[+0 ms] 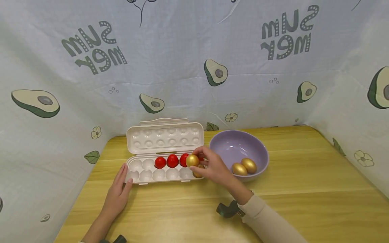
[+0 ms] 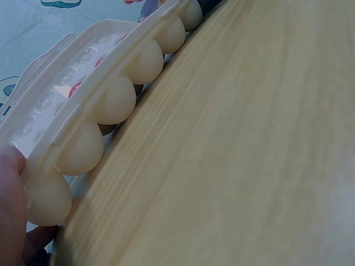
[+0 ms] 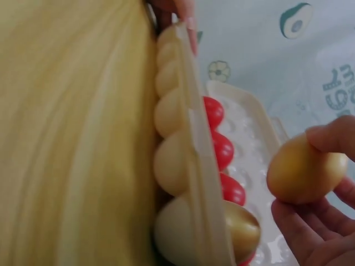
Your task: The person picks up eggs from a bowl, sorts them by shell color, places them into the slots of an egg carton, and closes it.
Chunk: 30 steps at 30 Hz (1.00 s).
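An egg carton lies lidded-open on the table, its lid tipped back. My left hand holds the carton's left end, with the thumb at the front corner and the fingers along the side. My right hand pinches a gold egg between thumb and fingers, above the carton's right part. Several red eggs sit in the back row, the rightmost partly hidden by the right hand. Another gold egg sits in the front row's right-end cup.
A purple bowl stands right of the carton and contains two gold eggs. Behind the wooden table hangs an avocado-print cloth. Dark wrist gear shows at the right sleeve.
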Motion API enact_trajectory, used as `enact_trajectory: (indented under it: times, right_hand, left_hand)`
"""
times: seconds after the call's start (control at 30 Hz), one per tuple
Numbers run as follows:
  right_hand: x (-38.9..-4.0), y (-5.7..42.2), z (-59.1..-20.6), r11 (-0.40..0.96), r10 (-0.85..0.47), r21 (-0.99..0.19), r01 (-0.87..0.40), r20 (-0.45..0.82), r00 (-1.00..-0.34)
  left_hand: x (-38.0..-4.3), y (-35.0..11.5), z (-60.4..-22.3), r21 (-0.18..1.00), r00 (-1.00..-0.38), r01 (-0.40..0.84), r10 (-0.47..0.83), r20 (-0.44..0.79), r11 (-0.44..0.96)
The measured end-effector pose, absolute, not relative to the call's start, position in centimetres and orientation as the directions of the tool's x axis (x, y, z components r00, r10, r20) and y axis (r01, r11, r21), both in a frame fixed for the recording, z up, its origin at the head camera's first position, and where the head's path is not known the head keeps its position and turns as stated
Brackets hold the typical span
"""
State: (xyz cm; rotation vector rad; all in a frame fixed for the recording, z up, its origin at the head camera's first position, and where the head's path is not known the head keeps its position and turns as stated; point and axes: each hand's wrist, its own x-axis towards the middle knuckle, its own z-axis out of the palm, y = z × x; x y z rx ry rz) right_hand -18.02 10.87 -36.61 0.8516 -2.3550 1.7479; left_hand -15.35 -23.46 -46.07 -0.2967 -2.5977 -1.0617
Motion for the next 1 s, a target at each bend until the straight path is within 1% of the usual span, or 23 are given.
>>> enact_trajectory:
  times: [0.13, 0.3, 0.53, 0.77, 1.0]
  right_hand:
    - [-17.7, 10.2, -36.9, 0.209, -0.355, -0.822, -0.53, 0.441, -0.824]
    - [-17.6, 9.9, -37.4, 0.274, -0.346, -0.768, -0.58, 0.484, -0.804]
    - [-19.1, 9.9, -40.5, 0.365, -0.329, -0.748, -0.555, 0.454, -0.828]
    - [-19.3, 9.9, -41.2, 0.426, -0.335, -0.708, -0.564, 0.455, -0.825]
    - [-19.3, 9.7, -41.6, 0.485, -0.33, -0.691, -0.536, 0.424, -0.844]
  left_hand:
    - [-15.4, -23.4, -46.1, 0.642, -0.93, 0.302, 0.069, 0.361, 0.704]
    - [-15.4, -23.4, -46.1, 0.647, -0.934, 0.296, 0.071, 0.35, 0.703]
    - [-15.4, -23.4, -46.1, 0.652, -0.939, 0.286, 0.07, 0.336, 0.702]
    - [-15.3, -23.5, -46.1, 0.649, -0.937, 0.29, 0.07, 0.344, 0.703]
    - [-15.3, -23.5, -46.1, 0.645, -0.933, 0.297, 0.072, 0.352, 0.704]
